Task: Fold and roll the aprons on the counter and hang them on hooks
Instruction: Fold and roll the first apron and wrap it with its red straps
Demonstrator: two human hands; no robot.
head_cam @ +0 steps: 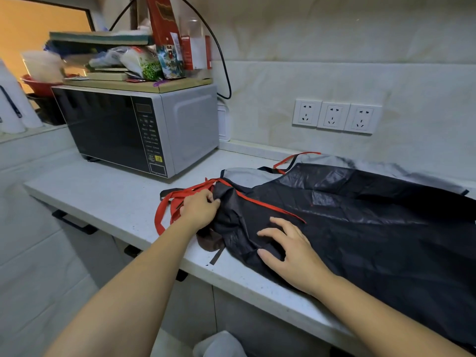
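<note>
Both forearms are bare and extended forward. My left forearm runs up from the lower left to a straight wrist. My left hand is held back-up with the fingers curled, and the thumb and fingertips pinch a bunched edge of the apron. My right forearm enters from the lower right. My right hand rests palm-down on the apron, fingers spread and slightly bent, thumb pointing left. The two hands are near each other but apart.
</note>
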